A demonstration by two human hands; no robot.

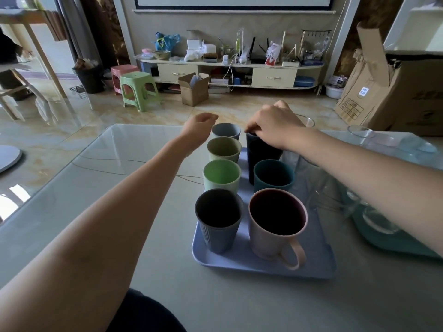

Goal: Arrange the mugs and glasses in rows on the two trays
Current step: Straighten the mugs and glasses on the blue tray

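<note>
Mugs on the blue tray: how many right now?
8 on the blue tray. Left row, near to far: dark grey, green, olive, grey-blue. Right row: pink, teal, navy, another under right hand.

Eight upright mugs (221, 174) stand in two rows on the lavender tray (263, 267); clear glasses (318, 183) fill the teal tray (393, 238).

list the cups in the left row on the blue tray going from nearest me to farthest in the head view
dark grey ribbed cup → bright green cup → pale olive cup → grey-blue cup, with the left hand beside that last one.
</note>
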